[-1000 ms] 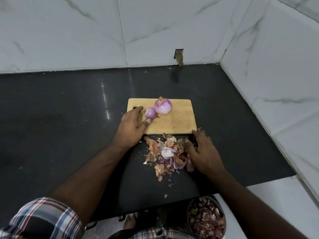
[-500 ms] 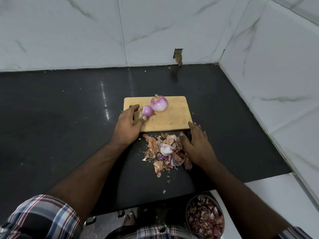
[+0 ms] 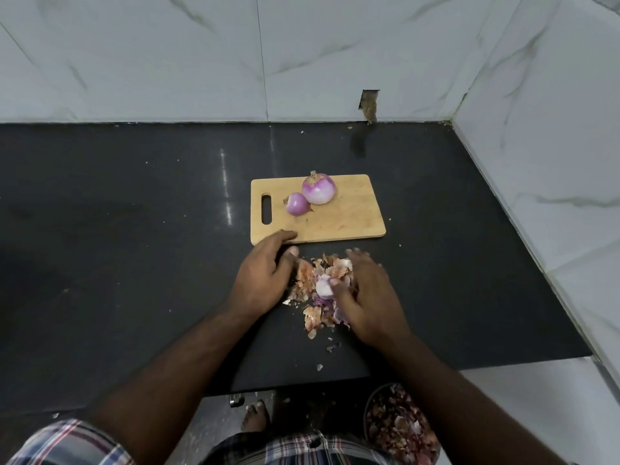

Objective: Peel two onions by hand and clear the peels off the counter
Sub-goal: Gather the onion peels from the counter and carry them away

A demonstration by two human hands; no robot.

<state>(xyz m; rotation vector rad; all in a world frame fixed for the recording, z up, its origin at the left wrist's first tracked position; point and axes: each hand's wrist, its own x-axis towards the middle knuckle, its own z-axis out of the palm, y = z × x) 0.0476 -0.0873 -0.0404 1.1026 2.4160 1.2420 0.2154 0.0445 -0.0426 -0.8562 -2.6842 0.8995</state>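
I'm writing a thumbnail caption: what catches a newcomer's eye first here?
Two peeled purple onions sit on the wooden cutting board mid-counter. Just in front, the left hand and right hand close in on a pile of onion peels on the black counter.

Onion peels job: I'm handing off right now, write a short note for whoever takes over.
Left hand: open, cupped against the left side of the peel pile.
Right hand: open, resting on the pile's right side, fingers among the peels.
Things: small onion and large onion, both peeled, sit touching on the cutting board. The pile lies on the black counter just in front of the board. A bowl already full of peels stands below the counter edge, at the right.
Done: both onions peeled.
Left: gather the pile, probably into the bowl, then pick up the stray bits nearer the edge.
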